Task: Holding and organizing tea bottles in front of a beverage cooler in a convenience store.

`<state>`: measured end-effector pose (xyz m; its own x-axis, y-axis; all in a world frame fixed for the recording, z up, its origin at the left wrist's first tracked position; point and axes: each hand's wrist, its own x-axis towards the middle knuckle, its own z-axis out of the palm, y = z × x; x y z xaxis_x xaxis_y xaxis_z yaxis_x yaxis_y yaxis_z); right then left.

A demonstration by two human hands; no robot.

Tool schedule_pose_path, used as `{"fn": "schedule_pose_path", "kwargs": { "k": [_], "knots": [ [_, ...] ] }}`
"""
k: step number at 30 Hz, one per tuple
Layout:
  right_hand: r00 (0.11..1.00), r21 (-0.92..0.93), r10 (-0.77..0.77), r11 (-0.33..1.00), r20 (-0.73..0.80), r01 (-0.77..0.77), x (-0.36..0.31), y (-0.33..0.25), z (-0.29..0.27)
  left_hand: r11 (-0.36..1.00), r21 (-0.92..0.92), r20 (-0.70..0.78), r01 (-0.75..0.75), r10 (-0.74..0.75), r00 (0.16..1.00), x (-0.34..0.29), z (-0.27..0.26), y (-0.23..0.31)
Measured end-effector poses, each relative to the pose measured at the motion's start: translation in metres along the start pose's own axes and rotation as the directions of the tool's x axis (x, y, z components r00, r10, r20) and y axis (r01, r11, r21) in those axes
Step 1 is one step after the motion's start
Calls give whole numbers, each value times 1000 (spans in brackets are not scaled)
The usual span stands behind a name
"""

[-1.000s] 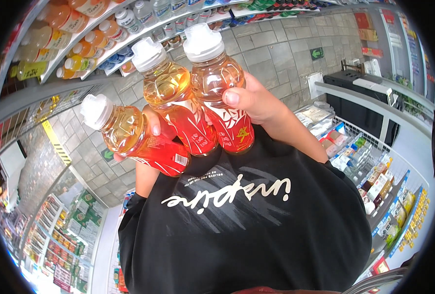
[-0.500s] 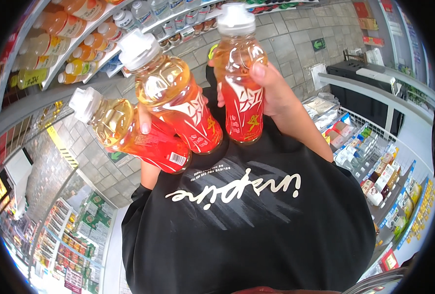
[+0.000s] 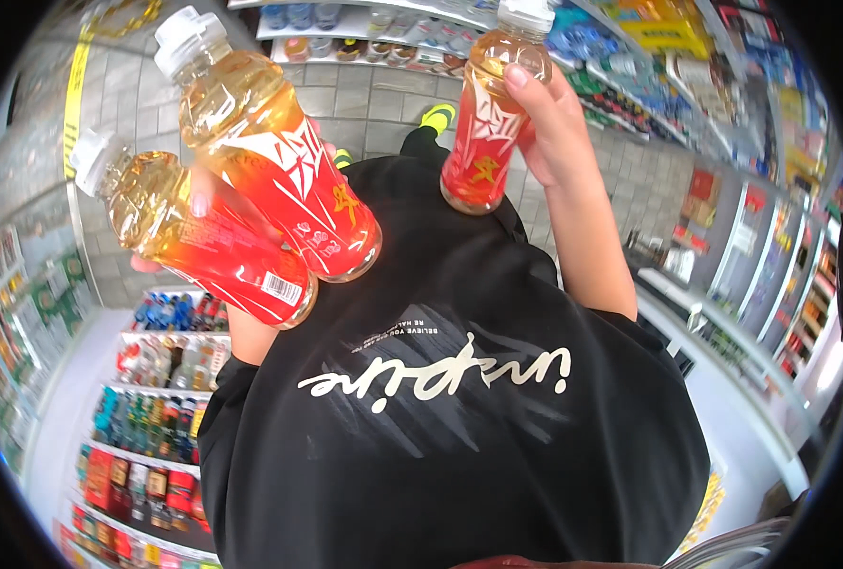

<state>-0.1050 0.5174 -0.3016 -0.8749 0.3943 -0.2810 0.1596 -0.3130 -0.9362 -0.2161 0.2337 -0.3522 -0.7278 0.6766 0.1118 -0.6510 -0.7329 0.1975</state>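
Observation:
My left hand (image 3: 201, 194) is closed around two drink bottles side by side, each with amber liquid, a red label and a white cap. The lower bottle (image 3: 214, 248) tilts to the left and shows a barcode near its base. Above it, the other bottle (image 3: 298, 180) leans the same way, its label facing me. A third bottle of the same kind (image 3: 486, 133) is gripped in my right hand (image 3: 546, 114), nearly upright, with the thumb across its upper part. Much of the left hand's fingers is hidden behind the bottles.
Shelves of bottled drinks (image 3: 364, 45) line the far side, with packaged goods at the far right. More stocked shelves (image 3: 151, 427) stand at the lower left. Grey tiles cover the floor (image 3: 341, 104), where my bright yellow-green shoe (image 3: 437, 118) shows.
My view has swung round to other shelves. The left hand's bottles sit farther left in view; the right hand's bottle has shifted right and up, apart from the others.

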Motion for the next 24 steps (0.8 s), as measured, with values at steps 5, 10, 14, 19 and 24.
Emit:
{"fn": "schedule_pose_path", "kwargs": {
  "k": [5,10,14,19,24],
  "knots": [
    [969,-431,-127,877,212,210,59,7,-15,974,-11,-62,-224,223,973,-28,2,-5],
    [949,-702,-57,660,309,269,125,69,-31,900,-3,-121,-435,431,894,-56,4,-18],
    [927,-708,49,661,371,248,155,115,-33,800,41,-171,-599,596,784,-73,11,-47],
    [859,-418,413,867,303,-269,185,189,-36,694,101,-258,-713,710,655,-61,11,-94],
    [732,-362,670,717,121,-596,225,289,-88,699,99,-397,-709,681,616,-28,-51,-133]
  ]
}}
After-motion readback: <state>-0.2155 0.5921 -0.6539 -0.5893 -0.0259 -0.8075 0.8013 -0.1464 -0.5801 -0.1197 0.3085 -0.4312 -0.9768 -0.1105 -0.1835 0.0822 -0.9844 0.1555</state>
